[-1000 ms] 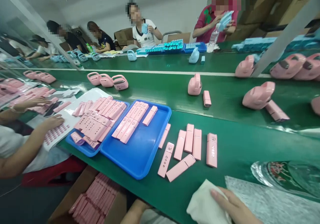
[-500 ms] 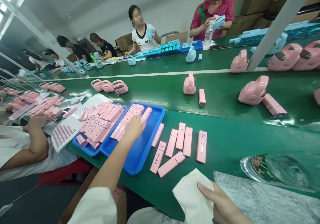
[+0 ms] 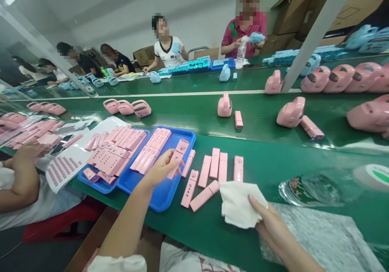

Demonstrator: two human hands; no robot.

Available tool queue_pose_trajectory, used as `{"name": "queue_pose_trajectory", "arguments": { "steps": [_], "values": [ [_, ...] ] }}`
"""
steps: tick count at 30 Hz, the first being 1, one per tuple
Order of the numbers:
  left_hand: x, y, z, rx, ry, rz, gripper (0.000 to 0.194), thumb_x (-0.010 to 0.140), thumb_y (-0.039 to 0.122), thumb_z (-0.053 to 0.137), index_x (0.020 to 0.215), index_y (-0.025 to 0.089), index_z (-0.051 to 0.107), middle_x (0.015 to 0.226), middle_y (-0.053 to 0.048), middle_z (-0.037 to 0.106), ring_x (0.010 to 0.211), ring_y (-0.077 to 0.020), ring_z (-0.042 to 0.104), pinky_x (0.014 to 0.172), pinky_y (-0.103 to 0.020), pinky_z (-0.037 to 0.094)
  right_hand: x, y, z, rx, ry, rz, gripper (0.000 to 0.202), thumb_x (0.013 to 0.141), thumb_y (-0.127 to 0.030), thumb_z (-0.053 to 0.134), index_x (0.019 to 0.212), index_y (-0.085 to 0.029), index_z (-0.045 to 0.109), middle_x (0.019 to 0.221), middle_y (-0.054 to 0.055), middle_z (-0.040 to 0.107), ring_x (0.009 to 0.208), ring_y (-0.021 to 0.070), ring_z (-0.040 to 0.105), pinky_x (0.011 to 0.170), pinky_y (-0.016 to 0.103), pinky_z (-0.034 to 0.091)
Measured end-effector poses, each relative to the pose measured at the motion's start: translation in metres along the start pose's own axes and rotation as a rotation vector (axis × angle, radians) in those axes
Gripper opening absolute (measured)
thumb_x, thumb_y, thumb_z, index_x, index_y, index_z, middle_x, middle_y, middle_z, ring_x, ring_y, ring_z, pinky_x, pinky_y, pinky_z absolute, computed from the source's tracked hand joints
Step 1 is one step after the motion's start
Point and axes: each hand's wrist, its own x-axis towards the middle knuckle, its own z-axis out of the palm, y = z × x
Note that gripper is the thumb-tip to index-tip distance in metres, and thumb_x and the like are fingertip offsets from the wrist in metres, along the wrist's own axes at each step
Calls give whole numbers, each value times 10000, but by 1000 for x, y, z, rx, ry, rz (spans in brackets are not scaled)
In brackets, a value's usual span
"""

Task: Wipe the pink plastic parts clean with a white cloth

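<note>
My left hand (image 3: 161, 167) is closed on a pink rectangular case (image 3: 180, 150), tilted above the right part of a blue tray (image 3: 164, 201). Rows of similar pink cases (image 3: 152, 148) fill the tray's left side. My right hand (image 3: 267, 215) pinches a folded white cloth (image 3: 240, 204) over the green table, thumb on top. Just beyond the cloth lie several loose pink cases (image 3: 205, 171), some with a round mark and small dots on their faces. The cloth covers the lower end of one case (image 3: 238, 166).
A second blue tray (image 3: 100, 187) heaped with pink cases stands left. At right, a clear bottle (image 3: 322, 187) lies by a grey-white sheet (image 3: 322, 231). Pink handled housings (image 3: 225, 105) stand across the green line. A co-worker's arm (image 3: 18, 179) is at far left; other people sit opposite.
My left hand has lifted a pink case out of the row and brought it up to the right. My right hand has raised the cloth slightly. The view has shifted a little.
</note>
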Motion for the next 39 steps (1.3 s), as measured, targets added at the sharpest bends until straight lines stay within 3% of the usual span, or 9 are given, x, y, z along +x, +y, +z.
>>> {"name": "queue_pose_trajectory", "arguments": {
  "steps": [5, 8, 12, 18, 26, 30, 34, 36, 39],
  "values": [
    [-35, 5, 28, -222, -244, 50, 375, 839, 442, 593, 1071, 164, 498, 841, -29, 593, 630, -108, 572, 572, -226, 455, -6, -18, 35, -78, 130, -397, 582, 587, -562, 776, 1016, -180, 682, 972, 86, 717, 902, 260, 670, 762, 349, 560],
    [-35, 5, 47, -225, -341, 41, 393, 835, 449, 600, 1087, 161, 508, 802, -14, 576, 585, -95, 547, 541, -218, 438, -7, -26, 63, -307, 30, -709, 549, 709, -645, 631, 987, -175, 691, 950, 84, 709, 914, 243, 654, 820, 352, 526],
    [-27, 7, 69, -258, -408, 25, 408, 840, 481, 573, 1070, 153, 502, 721, 11, 544, 490, -75, 486, 448, -197, 380, 2, -28, 88, -716, -171, -1016, 496, 779, -619, 558, 935, -168, 693, 723, 29, 655, 646, 153, 588, 591, 256, 475],
    [-19, 4, 82, -302, -363, -8, 398, 810, 473, 609, 1035, 164, 499, 778, -8, 579, 539, -90, 524, 479, -205, 407, 17, -27, 86, -757, -13, -1137, 531, 832, -587, 490, 523, -158, 538, 431, -32, 419, 422, 71, 373, 428, 209, 286],
    [-4, 0, 94, -680, -352, -7, 359, 811, 495, 621, 921, 170, 516, 709, 16, 571, 443, -51, 478, 430, -177, 373, 48, -58, 45, -41, 386, -1030, 411, 745, -564, 637, 778, -157, 600, 658, 1, 607, 548, 112, 558, 466, 210, 426],
    [-3, -7, 105, -824, -405, -88, 570, 766, 703, 514, 896, 149, 553, 724, -22, 600, 448, -73, 513, 372, -173, 364, 47, -39, 48, -341, 190, -1154, 350, 899, -434, 485, 1082, -166, 617, 1012, 95, 692, 952, 204, 667, 763, 328, 560],
    [-3, -19, 105, -959, -391, -124, 753, 714, 816, 404, 1012, 153, 599, 577, -8, 599, 387, -113, 521, 338, -196, 386, 34, -4, 70, -1001, -250, -1467, 398, 935, -206, 394, 1303, -110, 513, 1382, 177, 486, 1369, 238, 354, 1092, 419, 385],
    [-2, -23, 101, -1041, -354, -153, 788, 698, 825, 419, 1034, 140, 613, 556, -19, 611, 416, -141, 560, 386, -225, 443, 30, 8, 77, -1121, -453, -1618, 408, 943, -179, 355, 1313, -82, 497, 1358, 180, 510, 1404, 223, 270, 1126, 425, 341],
    [-2, -23, 97, -1134, -262, -131, 773, 685, 806, 481, 1026, 127, 627, 720, -62, 676, 538, -160, 625, 495, -250, 508, 32, 10, 75, -1101, -587, -1668, 388, 954, -236, 354, 1251, -90, 558, 1241, 144, 616, 1334, 210, 410, 1092, 389, 400]
  ]
}}
